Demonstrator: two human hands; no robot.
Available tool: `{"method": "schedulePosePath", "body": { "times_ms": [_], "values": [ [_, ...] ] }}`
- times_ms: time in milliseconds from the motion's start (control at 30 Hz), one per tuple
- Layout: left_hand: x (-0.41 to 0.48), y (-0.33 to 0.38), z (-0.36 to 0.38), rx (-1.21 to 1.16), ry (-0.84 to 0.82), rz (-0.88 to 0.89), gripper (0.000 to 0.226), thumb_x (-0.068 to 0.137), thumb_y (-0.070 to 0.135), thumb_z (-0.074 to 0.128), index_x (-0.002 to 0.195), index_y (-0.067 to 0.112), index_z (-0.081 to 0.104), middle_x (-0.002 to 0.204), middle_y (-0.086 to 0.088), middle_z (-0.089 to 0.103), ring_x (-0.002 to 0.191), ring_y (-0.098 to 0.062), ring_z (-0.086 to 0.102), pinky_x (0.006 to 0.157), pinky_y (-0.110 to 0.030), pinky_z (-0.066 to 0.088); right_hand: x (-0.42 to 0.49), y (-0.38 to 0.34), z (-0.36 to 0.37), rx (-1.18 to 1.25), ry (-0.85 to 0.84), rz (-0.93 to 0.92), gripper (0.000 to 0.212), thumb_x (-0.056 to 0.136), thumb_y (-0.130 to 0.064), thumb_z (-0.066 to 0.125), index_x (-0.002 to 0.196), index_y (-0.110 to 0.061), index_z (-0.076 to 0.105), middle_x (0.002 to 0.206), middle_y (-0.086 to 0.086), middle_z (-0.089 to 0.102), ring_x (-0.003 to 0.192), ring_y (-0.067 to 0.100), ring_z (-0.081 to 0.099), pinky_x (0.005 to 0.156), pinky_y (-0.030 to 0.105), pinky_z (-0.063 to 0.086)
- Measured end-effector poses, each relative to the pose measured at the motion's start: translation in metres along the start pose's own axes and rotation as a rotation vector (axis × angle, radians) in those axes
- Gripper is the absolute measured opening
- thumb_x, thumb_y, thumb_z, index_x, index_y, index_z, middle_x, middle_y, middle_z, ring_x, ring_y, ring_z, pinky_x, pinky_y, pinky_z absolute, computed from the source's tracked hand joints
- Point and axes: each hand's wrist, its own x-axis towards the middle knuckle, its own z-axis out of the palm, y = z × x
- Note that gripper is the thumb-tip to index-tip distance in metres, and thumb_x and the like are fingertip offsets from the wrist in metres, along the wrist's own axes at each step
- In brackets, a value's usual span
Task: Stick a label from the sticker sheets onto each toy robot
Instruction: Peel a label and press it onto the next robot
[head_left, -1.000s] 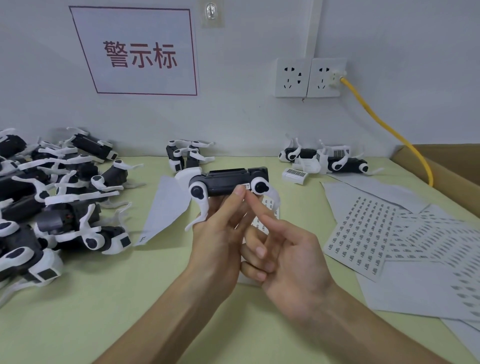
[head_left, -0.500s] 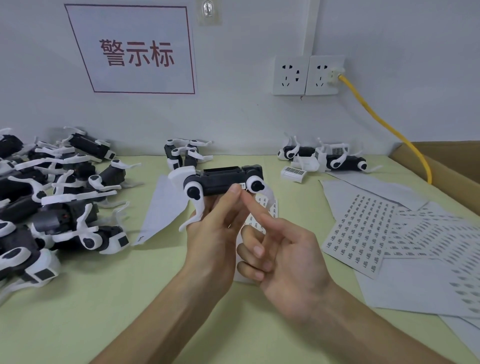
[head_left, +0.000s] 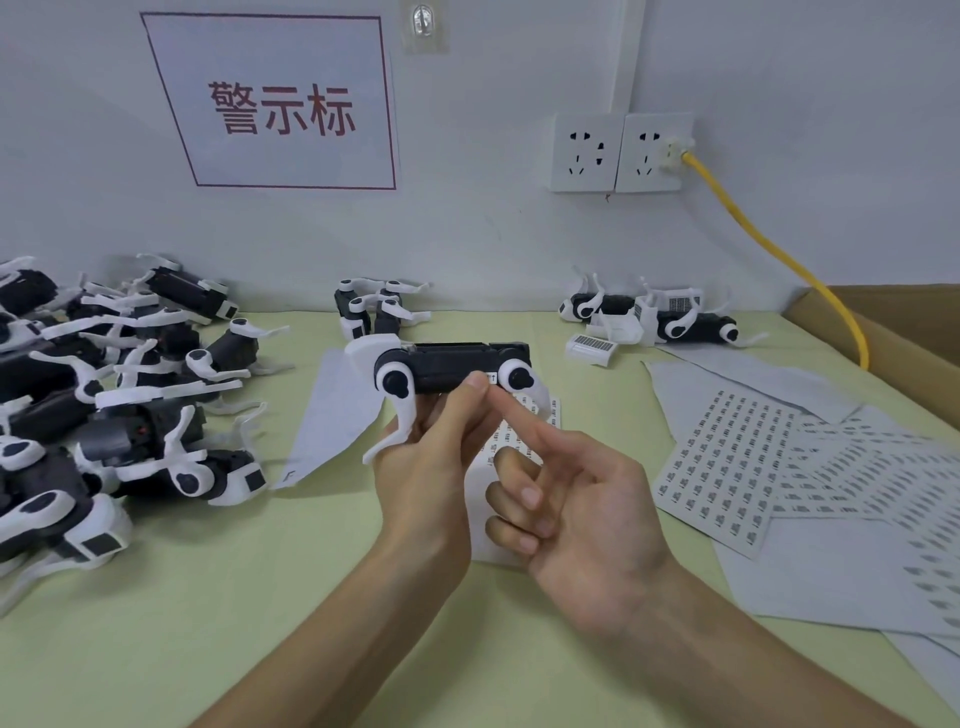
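Note:
My left hand (head_left: 423, 467) grips a black-and-white toy robot (head_left: 447, 364) from below and holds it level above the table, thumb on its near side. A small white label (head_left: 491, 378) sits on that side by the right leg joint. My right hand (head_left: 571, 499) is just below it, index finger stretched up to the robot's underside beside the label, the other fingers curled. Sticker sheets (head_left: 727, 452) with rows of small labels lie to the right, and one sheet (head_left: 511, 441) is partly hidden behind my hands.
A heap of toy robots (head_left: 104, 395) fills the left of the green table (head_left: 208, 597). More robots stand at the back middle (head_left: 371, 312) and back right (head_left: 665, 317). A cardboard box (head_left: 893, 332) and a yellow cable (head_left: 769, 254) are at the far right.
The robot and both hands stay almost where they were, drifting slightly left. My right index fingertip remains at the label spot on the robot.

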Motion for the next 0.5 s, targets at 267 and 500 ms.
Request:
{"method": "schedulePosePath", "body": {
  "times_ms": [267,500],
  "values": [
    [0.0042,-0.0046,-0.0022,0.011,0.055,0.029,0.008,0.088,0.021,0.079,0.088,0.016,0.073,0.089,0.003,0.080,0.096,-0.018,0.078,0.083,-0.024,0.055,-0.0005,0.0008,0.0018,-0.007,0.019,-0.007,0.046,0.088,-0.028,0.048,0.126,-0.023,0.073,0.058,0.000,0.031,0.051,0.014,0.018,0.053,0.030,0.015],
    [0.0058,-0.0071,-0.0039,0.021,0.056,0.014,0.012,0.089,0.024,0.078,0.093,0.014,0.073,0.098,-0.002,0.081,0.097,-0.017,0.078,0.089,-0.032,0.053,-0.0012,0.0011,0.0033,-0.001,0.039,-0.022,0.046,0.090,-0.027,0.046,0.127,-0.024,0.072,0.058,0.000,0.031,0.051,0.014,0.018,0.053,0.030,0.016]
  ]
}}
